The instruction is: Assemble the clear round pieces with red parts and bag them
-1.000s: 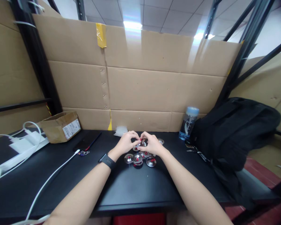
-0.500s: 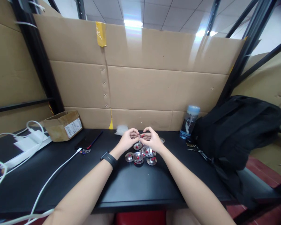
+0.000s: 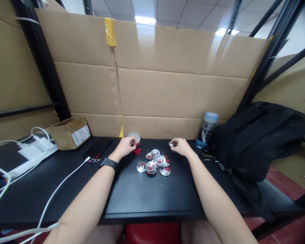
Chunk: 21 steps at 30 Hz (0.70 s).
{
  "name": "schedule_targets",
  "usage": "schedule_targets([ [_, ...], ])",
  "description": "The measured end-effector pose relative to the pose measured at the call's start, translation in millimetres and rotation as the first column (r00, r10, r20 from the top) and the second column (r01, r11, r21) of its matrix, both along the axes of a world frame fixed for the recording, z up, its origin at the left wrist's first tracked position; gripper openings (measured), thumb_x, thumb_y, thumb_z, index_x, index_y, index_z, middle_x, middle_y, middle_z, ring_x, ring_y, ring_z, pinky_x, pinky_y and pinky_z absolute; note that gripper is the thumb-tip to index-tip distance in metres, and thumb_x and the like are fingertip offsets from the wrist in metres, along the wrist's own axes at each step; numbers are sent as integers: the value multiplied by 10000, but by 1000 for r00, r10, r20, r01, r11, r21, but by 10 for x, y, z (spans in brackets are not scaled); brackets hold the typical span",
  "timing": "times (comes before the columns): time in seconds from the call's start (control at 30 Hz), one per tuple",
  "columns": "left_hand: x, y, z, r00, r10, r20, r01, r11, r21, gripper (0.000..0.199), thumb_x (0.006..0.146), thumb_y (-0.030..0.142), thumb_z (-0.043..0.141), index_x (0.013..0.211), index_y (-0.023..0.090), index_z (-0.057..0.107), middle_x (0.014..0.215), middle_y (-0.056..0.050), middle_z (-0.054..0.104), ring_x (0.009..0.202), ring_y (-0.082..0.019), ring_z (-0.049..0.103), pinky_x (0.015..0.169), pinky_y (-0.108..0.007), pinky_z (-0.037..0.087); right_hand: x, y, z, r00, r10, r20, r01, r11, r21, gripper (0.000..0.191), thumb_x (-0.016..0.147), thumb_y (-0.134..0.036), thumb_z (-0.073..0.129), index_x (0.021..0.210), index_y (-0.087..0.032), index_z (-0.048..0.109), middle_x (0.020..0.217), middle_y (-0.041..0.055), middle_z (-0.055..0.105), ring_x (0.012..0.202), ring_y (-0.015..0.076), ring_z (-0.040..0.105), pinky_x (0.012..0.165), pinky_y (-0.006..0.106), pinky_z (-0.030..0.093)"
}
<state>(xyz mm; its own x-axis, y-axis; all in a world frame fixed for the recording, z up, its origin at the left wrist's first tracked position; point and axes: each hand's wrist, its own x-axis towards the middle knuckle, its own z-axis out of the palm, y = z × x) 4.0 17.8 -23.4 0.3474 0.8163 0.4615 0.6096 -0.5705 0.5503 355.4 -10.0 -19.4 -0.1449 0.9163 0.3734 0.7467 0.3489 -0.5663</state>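
Note:
On the black table lies a loose pile of silver metal discs with red loops at their centres. Left of and behind the pile, my left hand pinches a red loop, just above several red loops lying on the table. A clear plastic bag is behind that hand, partly covered by it. To the right of the pile, my right hand has its fingers closed on a silver disc, low over the table.
A cardboard box, a dark phone and white cables occupy the left side. At the right stand a water bottle and a black backpack, with keys near them. A cardboard wall closes off the back.
My hands, together above the pile before, have moved apart, the left one leftward and the right one rightward. The red loops behind the pile have come into view.

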Motion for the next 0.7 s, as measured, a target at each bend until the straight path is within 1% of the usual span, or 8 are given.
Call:
schedule_targets([
  [0.07, -71, 41, -34, 1000, 3, -19, -4, 999, -38, 131, 685, 151, 627, 810, 181, 653, 814, -36, 739, 764, -184, 715, 732, -271, 541, 170, 44, -60, 995, -71, 73, 75, 996, -57, 187, 656, -179, 741, 840, -202, 766, 832, 51, 767, 832, 219, 715, 777, 283, 527],
  [0.13, -85, 64, -67, 999, -29, -21, 27, 995, -91, 173, 679, 152, 637, 848, 179, 663, 837, -44, 745, 773, -192, 725, 738, -279, 549, 265, 83, -112, 988, -100, 119, 111, 990, -86, 197, 660, -182, 756, 854, -206, 780, 849, 53, 774, 856, 225, 719, 787, 282, 524],
  [0.27, -38, 61, -82, 996, -89, -23, 85, 986, -141, 208, 667, 130, 646, 868, 174, 675, 884, -59, 748, 766, -194, 728, 729, -283, 556, 294, 127, -155, 987, -46, 156, 64, 991, -114, 215, 684, -185, 760, 895, -207, 795, 889, 60, 784, 871, 235, 724, 798, 296, 525],
  [0.37, 10, 14, -33, 993, -86, -83, 79, 994, -81, 197, 666, 111, 643, 843, 180, 694, 892, -59, 746, 800, -200, 715, 748, -286, 544, 269, 126, -150, 987, 10, 161, 9, 993, -114, 204, 699, -207, 764, 899, -214, 800, 897, 60, 786, 878, 239, 726, 801, 301, 525],
  [0.43, 55, -40, 14, 989, -74, -131, 73, 997, -9, 190, 684, 115, 637, 840, 191, 715, 866, -49, 743, 830, -204, 698, 780, -290, 527, 257, 119, -145, 985, 18, 173, 2, 993, -115, 198, 698, -211, 767, 893, -211, 800, 879, 57, 783, 859, 238, 725, 790, 302, 524],
  [0.5, 124, -108, 55, 984, -82, -156, 87, 996, 27, 180, 715, 142, 638, 857, 196, 736, 844, -42, 738, 810, -196, 678, 772, -283, 511, 253, 114, -145, 983, 13, 184, 9, 993, -118, 208, 682, -196, 777, 888, -208, 798, 866, 55, 780, 843, 236, 723, 776, 300, 523],
  [0.6, 276, -214, 78, 966, -186, -177, 187, 982, -15, 177, 759, 222, 664, 904, 197, 764, 832, -39, 730, 743, -175, 653, 699, -255, 487, 255, 112, -153, 984, 14, 180, 8, 992, -125, 240, 661, -165, 788, 897, -208, 795, 881, 55, 780, 851, 238, 721, 782, 302, 524],
  [0.7, 434, -290, 52, 926, -308, -220, 303, 951, -59, 172, 799, 265, 669, 913, 209, 785, 851, -47, 736, 751, -171, 655, 684, -237, 464, 240, 109, -140, 985, -10, 171, 27, 995, -95, 287, 687, -194, 785, 974, -203, 783, 973, 75, 776, 898, 247, 714, 831, 326, 524],
])
